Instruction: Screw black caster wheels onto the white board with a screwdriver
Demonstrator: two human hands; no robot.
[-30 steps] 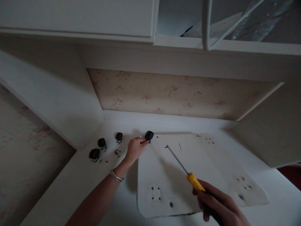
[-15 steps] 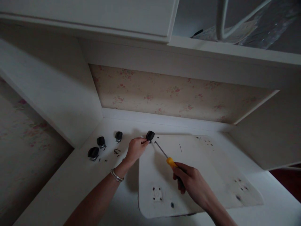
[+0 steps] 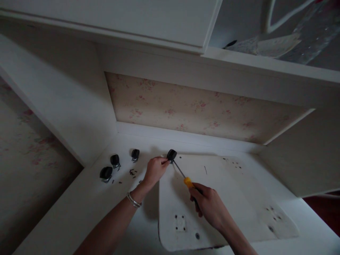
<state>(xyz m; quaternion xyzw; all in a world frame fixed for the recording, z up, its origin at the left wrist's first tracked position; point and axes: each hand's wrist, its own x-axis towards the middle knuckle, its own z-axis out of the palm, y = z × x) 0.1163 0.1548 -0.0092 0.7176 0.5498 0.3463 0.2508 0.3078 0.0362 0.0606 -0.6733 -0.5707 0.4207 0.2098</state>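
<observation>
A white board with screw holes lies flat on the white desk. At its far left corner stands a small black caster wheel. My left hand is closed, its fingertips pinching the caster's base. My right hand is wrapped round the yellow handle of a screwdriver. The screwdriver's metal tip touches the base of the caster.
Three more black casters sit on the desk to the left, with several small dark screws scattered near them. A floral back wall, white side panels and an overhead cabinet enclose the desk.
My right hand has carried the screwdriver forward and left, from above the board's middle until its tip reaches the caster. My left hand has stayed on the caster.
</observation>
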